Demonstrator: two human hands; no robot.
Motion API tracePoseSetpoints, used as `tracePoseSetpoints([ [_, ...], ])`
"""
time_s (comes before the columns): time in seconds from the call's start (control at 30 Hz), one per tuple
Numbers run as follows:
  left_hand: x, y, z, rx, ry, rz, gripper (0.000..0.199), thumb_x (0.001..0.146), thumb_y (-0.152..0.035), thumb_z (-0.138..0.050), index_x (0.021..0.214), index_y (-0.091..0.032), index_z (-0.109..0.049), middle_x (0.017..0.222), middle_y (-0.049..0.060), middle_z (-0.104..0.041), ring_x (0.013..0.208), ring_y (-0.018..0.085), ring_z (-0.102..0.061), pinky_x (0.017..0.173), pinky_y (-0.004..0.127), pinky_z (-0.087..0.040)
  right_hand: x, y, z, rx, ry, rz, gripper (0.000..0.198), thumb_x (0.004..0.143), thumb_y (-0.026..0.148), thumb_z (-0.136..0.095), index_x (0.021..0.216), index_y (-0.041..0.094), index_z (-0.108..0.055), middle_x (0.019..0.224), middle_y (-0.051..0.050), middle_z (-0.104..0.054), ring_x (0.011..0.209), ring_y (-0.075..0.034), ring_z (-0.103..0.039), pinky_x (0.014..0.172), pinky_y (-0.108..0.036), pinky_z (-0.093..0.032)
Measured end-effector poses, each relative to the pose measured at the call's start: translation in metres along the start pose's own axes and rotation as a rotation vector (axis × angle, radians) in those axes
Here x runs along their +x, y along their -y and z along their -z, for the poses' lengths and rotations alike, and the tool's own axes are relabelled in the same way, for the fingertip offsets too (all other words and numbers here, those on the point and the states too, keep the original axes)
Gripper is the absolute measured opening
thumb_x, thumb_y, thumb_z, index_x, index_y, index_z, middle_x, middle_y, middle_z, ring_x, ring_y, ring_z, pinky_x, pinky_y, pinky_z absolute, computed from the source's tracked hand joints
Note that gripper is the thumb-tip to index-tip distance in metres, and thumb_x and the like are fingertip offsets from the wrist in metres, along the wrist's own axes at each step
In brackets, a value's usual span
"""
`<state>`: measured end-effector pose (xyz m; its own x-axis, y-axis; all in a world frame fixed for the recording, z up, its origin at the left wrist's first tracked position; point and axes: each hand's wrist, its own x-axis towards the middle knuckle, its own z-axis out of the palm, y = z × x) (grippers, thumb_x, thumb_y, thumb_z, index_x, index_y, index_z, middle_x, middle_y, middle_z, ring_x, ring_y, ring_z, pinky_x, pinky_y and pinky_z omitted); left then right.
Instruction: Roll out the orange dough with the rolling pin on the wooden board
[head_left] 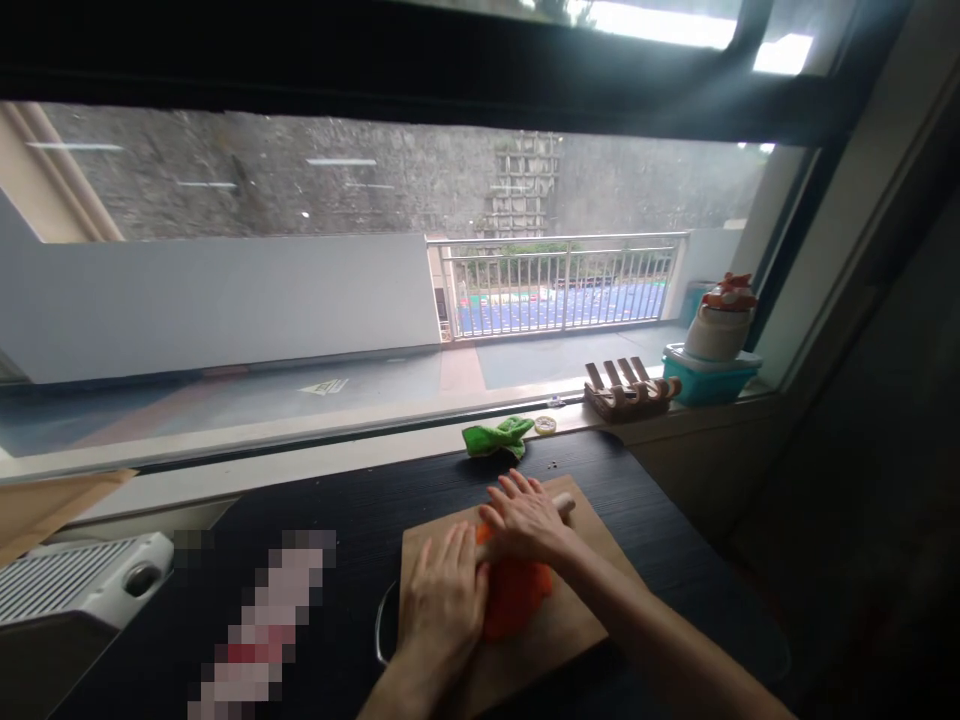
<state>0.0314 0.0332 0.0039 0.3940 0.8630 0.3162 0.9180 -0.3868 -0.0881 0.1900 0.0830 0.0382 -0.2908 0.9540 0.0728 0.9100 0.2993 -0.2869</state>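
A wooden rolling pin [565, 503] lies across a sheet of orange dough-like material [516, 605] on a wooden board [544, 645]. My left hand [444, 588] is laid flat at the pin's left end, fingers stretched forward, and it covers that end. Over the pin's right part rests my right hand [523, 522], palm down with the fingers extended and a little spread. The pin's right tip pokes out beyond it. Much of the orange sheet's far side is hidden beneath both hands.
The board is on a dark table [337, 590]. At the table's far edge lies a green cloth [499, 437]. On the windowsill stand a brown rack [626, 395] and a teal box [712, 378] with a cream bottle [718, 330] on top. A blurred strip lies left.
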Motion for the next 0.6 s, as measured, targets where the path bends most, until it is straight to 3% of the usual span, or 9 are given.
tracePoseSetpoints([
  [0.13,-0.056,0.000,-0.015,0.044,-0.268,-0.313,0.056,0.085,-0.026,-0.040,0.141,-0.023,-0.033,0.135,0.003,-0.050,0.119,0.019,-0.053,0.093,0.038,-0.047,-0.063,-0.015,-0.008,0.020,-0.027,0.116,0.044,0.095,0.042,-0.034,0.131,0.022,-0.047,0.141,-0.005,-0.044,0.137,-0.023,-0.024,0.111,-0.041,-0.019],
  [0.2,-0.069,0.007,-0.020,0.026,-0.310,-0.336,0.061,0.085,-0.024,-0.039,0.144,-0.026,-0.025,0.133,0.001,-0.053,0.117,0.018,-0.055,0.091,0.038,-0.047,-0.073,-0.018,-0.008,0.021,-0.034,0.129,0.047,0.095,0.044,-0.035,0.135,0.021,-0.043,0.142,-0.006,-0.043,0.136,-0.023,-0.025,0.111,-0.040,-0.019],
  [0.3,-0.069,0.021,-0.020,-0.015,-0.287,-0.205,0.058,0.087,-0.022,-0.039,0.144,-0.026,-0.027,0.130,0.003,-0.057,0.114,0.020,-0.056,0.097,0.044,-0.041,-0.044,-0.009,-0.007,0.003,-0.043,0.111,0.041,0.096,0.043,-0.032,0.125,0.023,-0.053,0.136,-0.005,-0.049,0.136,-0.024,-0.025,0.110,-0.042,-0.022],
  [0.4,-0.056,0.033,-0.014,-0.033,-0.294,-0.038,0.047,0.088,-0.020,-0.038,0.134,-0.023,-0.043,0.118,0.005,-0.065,0.106,0.022,-0.060,0.105,0.051,-0.028,0.015,0.010,-0.008,-0.007,0.018,0.058,0.039,0.095,0.043,-0.032,0.107,0.022,-0.063,0.123,-0.007,-0.058,0.131,-0.026,-0.034,0.103,-0.045,-0.031],
  [0.47,-0.048,0.038,-0.010,-0.023,-0.329,0.037,0.039,0.088,-0.019,-0.039,0.124,-0.021,-0.053,0.108,0.005,-0.069,0.101,0.021,-0.061,0.109,0.056,-0.018,0.044,0.020,-0.010,0.000,0.042,0.036,0.040,0.093,0.044,-0.036,0.106,0.019,-0.064,0.120,-0.011,-0.060,0.127,-0.029,-0.040,0.098,-0.046,-0.037],
  [0.53,-0.046,0.038,-0.007,-0.005,-0.366,0.052,0.035,0.087,-0.018,-0.042,0.119,-0.020,-0.057,0.103,0.004,-0.069,0.099,0.021,-0.061,0.111,0.056,-0.009,0.051,0.024,-0.011,0.012,0.032,0.043,0.042,0.092,0.046,-0.037,0.113,0.018,-0.061,0.125,-0.013,-0.056,0.128,-0.029,-0.039,0.098,-0.048,-0.038],
  [0.6,-0.051,0.035,-0.007,0.010,-0.411,0.015,0.035,0.085,-0.019,-0.046,0.118,-0.021,-0.058,0.101,0.003,-0.069,0.100,0.020,-0.061,0.113,0.053,-0.005,0.035,0.018,-0.013,0.022,0.017,0.064,0.045,0.093,0.046,-0.037,0.124,0.019,-0.054,0.136,-0.013,-0.048,0.133,-0.028,-0.031,0.102,-0.048,-0.034],
])
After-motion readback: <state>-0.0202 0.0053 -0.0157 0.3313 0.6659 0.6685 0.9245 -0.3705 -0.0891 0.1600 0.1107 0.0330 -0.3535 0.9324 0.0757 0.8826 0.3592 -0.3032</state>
